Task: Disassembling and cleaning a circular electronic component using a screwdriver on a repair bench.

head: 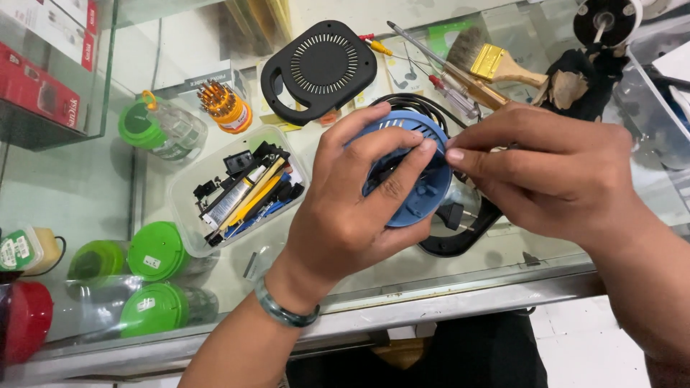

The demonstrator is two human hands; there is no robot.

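My left hand (356, 197) grips a round blue plastic housing (417, 190) with slotted vents, held tilted above the glass counter. My right hand (557, 169) reaches in from the right, its thumb and fingertip pinched together at the housing's upper rim; whatever it pinches is too small to see. A black power cord and plug (451, 215) trail out beneath the housing. A black round vented cover (320, 68) lies flat on the counter behind my hands.
A clear plastic tub (188, 188) of small tools and parts sits left of my hands. Behind it stands an orange screwdriver-bit holder (226, 106). Green-lidded jars (154, 251) lie under the glass. A paintbrush (496, 63) and screwdrivers (453, 82) lie at the back right.
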